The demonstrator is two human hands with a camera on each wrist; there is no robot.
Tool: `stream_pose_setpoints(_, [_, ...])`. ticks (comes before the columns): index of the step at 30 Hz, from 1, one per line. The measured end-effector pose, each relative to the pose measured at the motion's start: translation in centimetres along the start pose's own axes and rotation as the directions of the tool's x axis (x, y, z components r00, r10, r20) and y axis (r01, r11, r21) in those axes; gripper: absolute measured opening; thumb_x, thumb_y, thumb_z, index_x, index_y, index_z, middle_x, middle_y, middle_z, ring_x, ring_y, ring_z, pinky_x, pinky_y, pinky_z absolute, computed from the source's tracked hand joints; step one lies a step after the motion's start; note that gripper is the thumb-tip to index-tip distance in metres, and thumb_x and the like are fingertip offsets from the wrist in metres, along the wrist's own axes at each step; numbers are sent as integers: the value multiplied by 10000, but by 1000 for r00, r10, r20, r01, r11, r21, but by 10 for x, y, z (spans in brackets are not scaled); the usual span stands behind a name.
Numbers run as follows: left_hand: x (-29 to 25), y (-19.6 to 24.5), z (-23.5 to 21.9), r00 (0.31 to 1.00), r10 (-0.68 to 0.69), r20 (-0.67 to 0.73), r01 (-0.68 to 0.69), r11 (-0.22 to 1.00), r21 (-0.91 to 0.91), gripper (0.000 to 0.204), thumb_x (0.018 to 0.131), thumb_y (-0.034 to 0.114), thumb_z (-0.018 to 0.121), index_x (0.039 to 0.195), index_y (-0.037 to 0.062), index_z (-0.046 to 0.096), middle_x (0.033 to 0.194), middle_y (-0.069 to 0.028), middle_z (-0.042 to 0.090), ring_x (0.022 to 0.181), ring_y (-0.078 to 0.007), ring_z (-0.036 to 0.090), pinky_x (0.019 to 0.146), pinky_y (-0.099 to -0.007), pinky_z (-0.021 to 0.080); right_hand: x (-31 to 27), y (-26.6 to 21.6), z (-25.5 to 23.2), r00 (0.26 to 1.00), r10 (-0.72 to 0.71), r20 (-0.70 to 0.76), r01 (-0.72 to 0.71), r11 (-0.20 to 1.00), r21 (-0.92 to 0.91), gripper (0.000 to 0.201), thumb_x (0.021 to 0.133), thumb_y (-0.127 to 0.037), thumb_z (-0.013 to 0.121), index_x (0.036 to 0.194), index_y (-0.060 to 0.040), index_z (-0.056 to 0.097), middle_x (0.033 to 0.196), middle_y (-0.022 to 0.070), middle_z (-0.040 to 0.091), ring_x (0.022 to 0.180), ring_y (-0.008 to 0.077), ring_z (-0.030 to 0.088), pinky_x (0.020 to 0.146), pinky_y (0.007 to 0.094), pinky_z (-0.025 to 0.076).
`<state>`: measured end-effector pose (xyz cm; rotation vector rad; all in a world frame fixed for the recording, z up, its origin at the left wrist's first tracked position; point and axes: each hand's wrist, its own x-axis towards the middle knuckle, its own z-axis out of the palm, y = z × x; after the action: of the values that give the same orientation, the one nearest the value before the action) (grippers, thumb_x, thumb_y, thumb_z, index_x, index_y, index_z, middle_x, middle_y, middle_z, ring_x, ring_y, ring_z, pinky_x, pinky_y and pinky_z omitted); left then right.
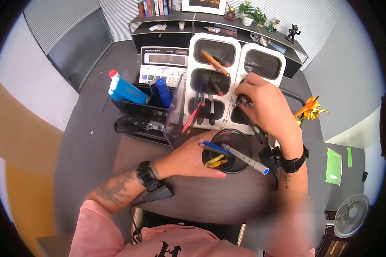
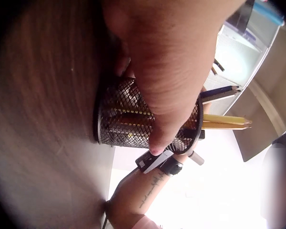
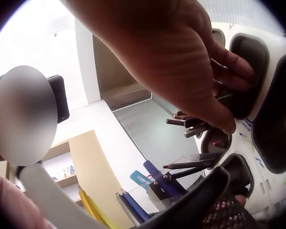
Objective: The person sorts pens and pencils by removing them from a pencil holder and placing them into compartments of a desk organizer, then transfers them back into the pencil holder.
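Observation:
My left hand (image 1: 188,158) is curled around a black mesh pen cup (image 2: 128,112) on the desk, its thumb lying across the mesh. Yellow pencils (image 2: 226,121), dark and blue pencils (image 2: 219,93) and a grey marker (image 1: 246,159) with a blue end stick out of the cup. Over the right column of a white organizer (image 1: 240,81) with dark compartments, my right hand (image 1: 268,105) pinches dark pens (image 3: 196,130) between thumb and fingers. Its fingertips dip into a compartment, and the pens' far ends are hidden there.
Pencils and pens (image 1: 214,64) stand in the organizer's left compartments. Left of it are a calculator (image 1: 164,64) and a black desk holder (image 1: 137,113) with a blue box and a blue marker (image 1: 163,92). A golden flower ornament (image 1: 312,109) stands to the right.

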<state>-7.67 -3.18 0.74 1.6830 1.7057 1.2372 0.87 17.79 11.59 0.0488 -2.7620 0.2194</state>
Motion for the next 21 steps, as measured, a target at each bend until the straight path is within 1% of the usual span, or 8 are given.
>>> stream_pose_setpoints(2, [0,0,1,1000,14,-14,-14,1000,17,996,685,394,903,1470,33,407,1347,-192,586,1234,-351,592,1050,-415,467,1,4,-3,997,-56,-48,57,998,17,189,741,4,735,923,-13,686,916,151,617,853,380,653,759,461,536])
stream_pose_setpoints(4, [0,-1,1,996,17,-93,-15,1000,20,995,685,384,904,1468,26,405,1329,-195,598,1221,-349,601,1046,-412,467,1,4,-11,998,-35,-49,38,997,63,171,761,11,730,926,2,685,899,155,610,839,380,643,751,449,529])
stream_pose_setpoints(7, [3,3,-3,996,-16,-93,18,1000,21,978,698,379,910,1455,0,420,1340,-195,594,1236,-320,590,1056,-405,450,-2,5,-26,982,32,-185,5,981,194,166,783,-10,756,940,7,702,860,147,602,742,323,651,678,399,514])
stream_pose_setpoints(10, [3,4,-3,996,-32,-79,31,999,-12,952,714,377,914,1441,-16,442,1343,-191,595,1250,-294,579,1068,-397,435,-9,3,-50,945,-117,-305,148,986,82,147,792,-4,766,925,0,704,812,113,637,692,246,632,632,314,487])
stream_pose_setpoints(13, [3,3,-4,997,-32,-77,32,999,5,945,713,373,916,1436,-20,450,1348,-187,590,1250,-292,577,1072,-395,431,-20,-13,-68,956,-12,-293,72,979,193,147,770,24,769,906,4,718,804,86,653,696,189,622,634,281,475])
stream_pose_setpoints(16, [2,0,-1,995,-24,-99,24,1000,0,957,707,382,918,1440,-15,449,1350,-184,592,1259,-289,573,1075,-393,429,-30,-17,-83,949,-54,-312,133,962,239,160,760,57,756,913,40,712,822,75,632,733,124,590,610,272,453])
stream_pose_setpoints(18, [3,-2,1,994,-19,-111,18,1000,-12,973,701,396,919,1448,-10,445,1347,-180,600,1267,-286,570,1078,-394,426,-33,-21,-87,940,-145,-307,210,959,191,166,723,33,777,878,46,718,812,85,630,712,140,587,609,282,447])
stream_pose_setpoints(21, [4,-1,0,993,-61,-102,57,998,-35,978,692,398,924,1445,-8,449,1345,-177,603,1259,-287,575,1076,-398,427,-35,-33,-82,979,-152,-133,191,914,357,200,666,-1,807,850,32,737,814,86,632,722,172,608,626,281,457])
